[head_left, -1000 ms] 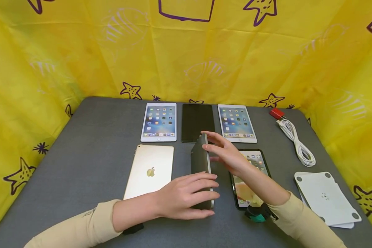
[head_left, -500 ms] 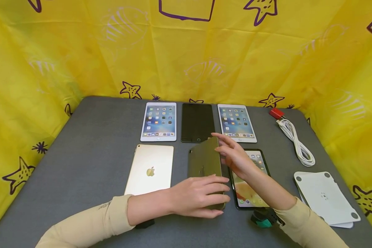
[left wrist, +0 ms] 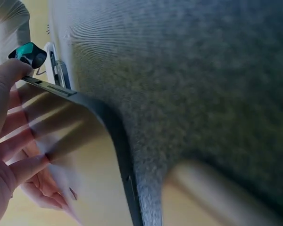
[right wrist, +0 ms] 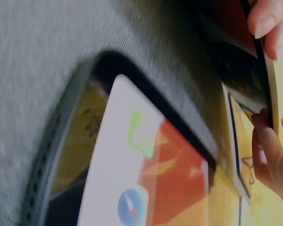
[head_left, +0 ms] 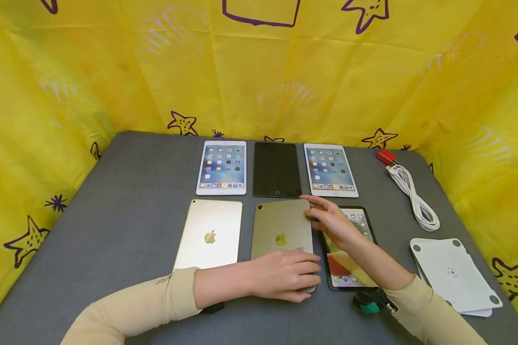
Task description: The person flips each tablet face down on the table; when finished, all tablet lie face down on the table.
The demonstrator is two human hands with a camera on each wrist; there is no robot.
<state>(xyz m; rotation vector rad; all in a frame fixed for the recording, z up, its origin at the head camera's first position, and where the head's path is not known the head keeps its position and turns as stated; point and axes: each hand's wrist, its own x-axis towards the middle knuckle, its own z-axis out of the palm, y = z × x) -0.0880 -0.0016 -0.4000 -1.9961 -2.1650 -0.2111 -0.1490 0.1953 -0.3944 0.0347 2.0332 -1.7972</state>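
Observation:
A gold-grey tablet (head_left: pixel 280 220) is held back side up in the middle of the near row. My left hand (head_left: pixel 280 275) lies across its lower part, fingertips over the right long edge. In the left wrist view, the left thumb (left wrist: pixel 12 70) rests on the tablet's short edge. My right hand (head_left: pixel 332 223) pinches the upper right corner, thumb on the back. The right wrist view shows the tablet's dark underside (right wrist: pixel 233 56) tilted, that edge raised off the table. A lit tablet (head_left: pixel 349 258) in a black frame lies right, partly under my right forearm.
Left lies a gold tablet (head_left: pixel 211 225), back up. Behind are a white tablet (head_left: pixel 221 167), a dark tablet (head_left: pixel 277 167) and another white tablet (head_left: pixel 330 170). At right lie a red plug (head_left: pixel 386 156), a coiled white cable (head_left: pixel 416 201) and white plates (head_left: pixel 453 273). Yellow cloth (head_left: pixel 259 72) hangs behind.
The held tablet has tipped from nearly upright on its edge to almost flat, its back turning up. Both hands have moved right and slightly down with it.

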